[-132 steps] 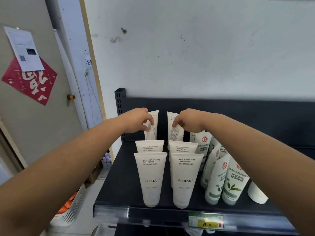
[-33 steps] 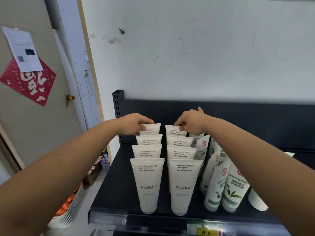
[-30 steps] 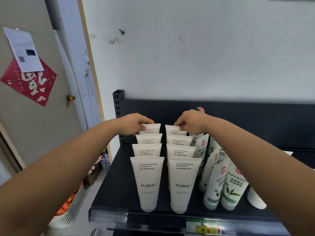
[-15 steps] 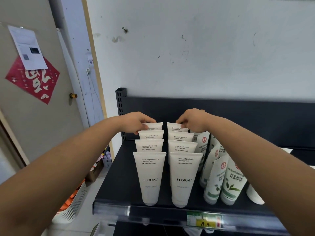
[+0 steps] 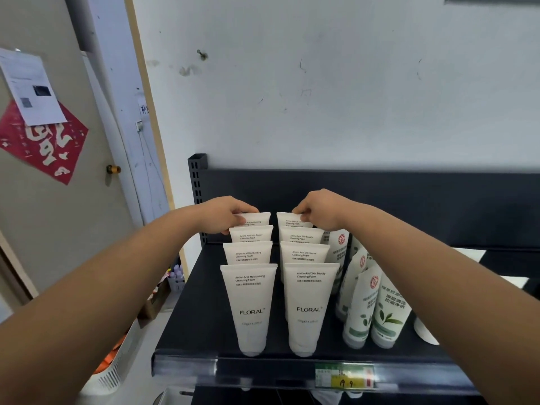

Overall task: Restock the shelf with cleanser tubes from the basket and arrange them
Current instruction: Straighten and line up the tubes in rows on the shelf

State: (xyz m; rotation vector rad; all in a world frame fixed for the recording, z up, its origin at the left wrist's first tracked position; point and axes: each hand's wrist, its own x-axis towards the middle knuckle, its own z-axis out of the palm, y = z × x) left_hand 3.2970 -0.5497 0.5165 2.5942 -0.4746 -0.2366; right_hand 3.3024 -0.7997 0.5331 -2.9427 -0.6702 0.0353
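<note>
Two rows of white FLORAL cleanser tubes stand cap-down on the black shelf (image 5: 201,325), front tubes at left (image 5: 250,308) and right (image 5: 306,308). My left hand (image 5: 223,214) pinches the top edge of the rearmost left tube (image 5: 257,220). My right hand (image 5: 317,209) pinches the top of the rearmost right tube (image 5: 289,221). Both back tubes stand upright in line behind the others. The white basket (image 5: 112,372) sits low at the left, mostly hidden behind my left forearm.
Green-tea tubes (image 5: 385,314) crowd the shelf just right of the white rows, some leaning. A white object (image 5: 423,331) lies at the far right. The shelf's back panel (image 5: 409,206) rises behind my hands. A price tag (image 5: 344,375) marks the front rail. A door (image 5: 58,171) stands left.
Since 4.4 s ago the two tubes held high at the back have come down into the rows. Over the last second my hands stayed on the back tubes; only the view shifted slightly.
</note>
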